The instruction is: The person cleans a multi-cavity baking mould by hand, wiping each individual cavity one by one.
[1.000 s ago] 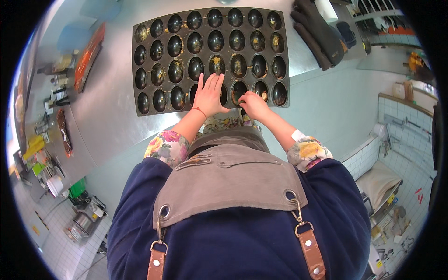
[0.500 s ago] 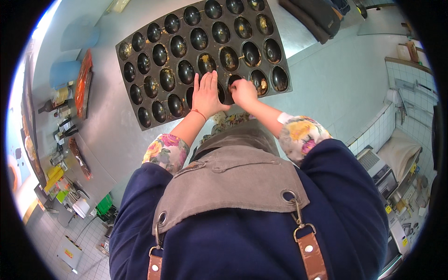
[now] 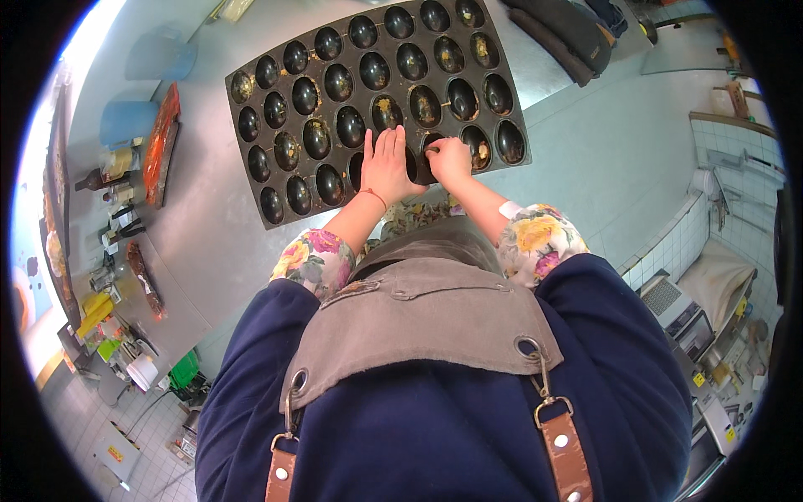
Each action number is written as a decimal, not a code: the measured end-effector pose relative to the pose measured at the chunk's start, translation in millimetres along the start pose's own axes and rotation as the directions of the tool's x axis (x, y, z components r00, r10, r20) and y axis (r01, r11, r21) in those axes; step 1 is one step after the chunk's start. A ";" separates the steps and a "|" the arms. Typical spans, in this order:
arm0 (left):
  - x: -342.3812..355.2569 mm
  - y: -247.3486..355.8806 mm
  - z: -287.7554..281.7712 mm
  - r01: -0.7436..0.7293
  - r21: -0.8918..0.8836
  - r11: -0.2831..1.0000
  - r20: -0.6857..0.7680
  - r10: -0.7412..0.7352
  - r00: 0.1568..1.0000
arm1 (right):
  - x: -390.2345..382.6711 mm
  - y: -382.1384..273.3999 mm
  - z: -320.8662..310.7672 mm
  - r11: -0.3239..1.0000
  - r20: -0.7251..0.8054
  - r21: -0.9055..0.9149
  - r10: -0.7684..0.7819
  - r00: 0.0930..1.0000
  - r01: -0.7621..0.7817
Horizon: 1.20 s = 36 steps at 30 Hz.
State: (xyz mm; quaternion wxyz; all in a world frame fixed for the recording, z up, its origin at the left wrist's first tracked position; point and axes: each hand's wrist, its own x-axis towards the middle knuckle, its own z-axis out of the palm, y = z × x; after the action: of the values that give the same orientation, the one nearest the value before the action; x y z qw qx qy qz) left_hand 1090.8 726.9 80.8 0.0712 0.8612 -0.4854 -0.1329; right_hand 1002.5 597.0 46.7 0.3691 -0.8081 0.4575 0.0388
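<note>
A dark baking mould tray (image 3: 368, 99) with rows of oval cavities lies before me, tilted slightly in the view. Golden-brown crumbs and residue cling to several cavities. My left hand (image 3: 387, 167) rests flat on the tray's near side, fingers stretched out and thumb spread to the right. To its right, my right hand (image 3: 450, 161) is closed, its fingertips at the edge of a near-row cavity. A small dark bit shows by those fingertips, but I cannot make out what they hold. The hands cover parts of the near cavities.
The tray lies on a metal worktop (image 3: 188, 243). Left of it are an orange-red wrapped package (image 3: 161, 151), a blue container (image 3: 128, 123) and a dark bottle (image 3: 99, 179). A dark folded cloth item (image 3: 565, 38) lies beyond the tray's right corner. A laptop (image 3: 667, 298) stands at right.
The whole view has shifted a little, so tray and hands appear farther right. My right hand stays at the same cavity with its fingers slightly turned; my left hand remains flat.
</note>
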 end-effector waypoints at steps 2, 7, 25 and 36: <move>-4.5 1.1 1.8 0.002 0.017 1.000 0.011 -0.002 1.000 | -5.9 10.1 -2.8 0.999 0.063 0.015 -0.052 0.997 0.051; -1.7 -1.0 3.4 0.010 0.015 1.000 0.040 -0.010 0.999 | 1.3 1.5 -4.5 1.000 0.056 0.023 -0.002 0.998 0.001; -6.5 -5.4 -6.9 0.058 -0.019 0.998 0.047 -0.057 0.997 | 16.2 -13.7 -45.8 0.036 0.772 -0.461 -0.476 0.421 0.887; -14.8 -11.8 3.0 0.076 -0.067 0.995 -0.051 -0.079 0.996 | 15.3 -33.4 -48.3 0.509 0.657 -0.605 -0.114 0.745 0.612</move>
State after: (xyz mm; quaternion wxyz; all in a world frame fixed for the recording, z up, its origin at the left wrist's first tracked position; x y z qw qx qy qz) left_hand 1092.2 745.7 77.4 0.1068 0.8799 -0.4449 -0.1284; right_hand 1023.8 565.9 94.3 0.0821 -0.9181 0.0769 0.3801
